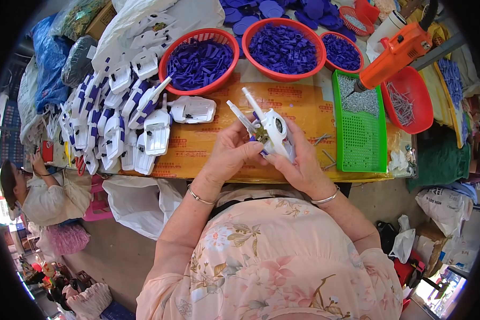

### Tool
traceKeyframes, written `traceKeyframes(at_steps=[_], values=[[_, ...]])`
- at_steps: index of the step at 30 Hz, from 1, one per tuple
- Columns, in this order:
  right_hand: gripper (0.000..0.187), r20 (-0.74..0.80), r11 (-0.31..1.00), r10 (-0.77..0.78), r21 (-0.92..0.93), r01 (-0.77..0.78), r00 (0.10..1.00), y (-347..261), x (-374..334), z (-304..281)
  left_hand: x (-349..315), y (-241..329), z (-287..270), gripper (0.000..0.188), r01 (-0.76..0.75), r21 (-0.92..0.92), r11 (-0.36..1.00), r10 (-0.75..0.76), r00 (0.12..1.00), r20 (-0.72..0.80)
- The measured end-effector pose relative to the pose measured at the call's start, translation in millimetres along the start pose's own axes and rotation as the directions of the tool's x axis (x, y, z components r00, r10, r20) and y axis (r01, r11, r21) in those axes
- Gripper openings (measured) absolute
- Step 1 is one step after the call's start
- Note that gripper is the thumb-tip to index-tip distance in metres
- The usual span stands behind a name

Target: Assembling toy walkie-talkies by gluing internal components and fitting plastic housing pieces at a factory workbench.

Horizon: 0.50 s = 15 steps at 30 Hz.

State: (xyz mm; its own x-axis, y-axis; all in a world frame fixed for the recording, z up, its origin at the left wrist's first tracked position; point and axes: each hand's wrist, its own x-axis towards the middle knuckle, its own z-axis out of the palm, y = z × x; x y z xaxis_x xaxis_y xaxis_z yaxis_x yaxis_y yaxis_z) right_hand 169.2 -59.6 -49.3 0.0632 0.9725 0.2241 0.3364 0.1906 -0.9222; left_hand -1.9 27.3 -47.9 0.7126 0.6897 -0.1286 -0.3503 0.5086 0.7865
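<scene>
Between my two hands, above the table's front edge, is a white plastic housing (277,129) with a round part and two prongs pointing away from me. Dark and greenish bits show inside it. My left hand (233,149) is closed on its left side, thumb pressed near a small blue piece. My right hand (301,162) wraps round its right side with the thumb along the near end. Just to the left lies a single white open shell (193,110) on the tabletop. A large pile of white-and-blue plastic assemblies (113,117) spreads beyond it.
Red baskets of blue parts stand at the back: left (201,66), middle (282,49) and right (342,52). A green tray (361,138) holds small screws; an orange power screwdriver (394,56) hangs over it. A red bin (408,101) holds metal pins. Another person (50,194) sits at far left.
</scene>
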Motion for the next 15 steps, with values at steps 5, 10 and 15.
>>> traceKeyframes(at_steps=[5, 10, 15], values=[[0.069, -0.041, 1.0, 0.0, -0.004, 0.0, 0.999, -9, 0, -1, 2, -3, -3, 0.054, 0.011, 0.003, 1.0, -0.011, 0.999, -0.032], [0.067, -0.105, 0.998, 0.039, -0.043, -0.043, 0.994, -21, -4, -4, 2, -4, -2, 0.04, 0.065, 0.073, 0.995, -0.058, 0.994, -0.092], [0.073, -0.117, 0.848, 0.2, -0.477, -0.232, 0.973, -30, -11, -16, 2, -7, -1, 0.035, 0.099, 0.104, 0.99, -0.086, 0.988, -0.126]])
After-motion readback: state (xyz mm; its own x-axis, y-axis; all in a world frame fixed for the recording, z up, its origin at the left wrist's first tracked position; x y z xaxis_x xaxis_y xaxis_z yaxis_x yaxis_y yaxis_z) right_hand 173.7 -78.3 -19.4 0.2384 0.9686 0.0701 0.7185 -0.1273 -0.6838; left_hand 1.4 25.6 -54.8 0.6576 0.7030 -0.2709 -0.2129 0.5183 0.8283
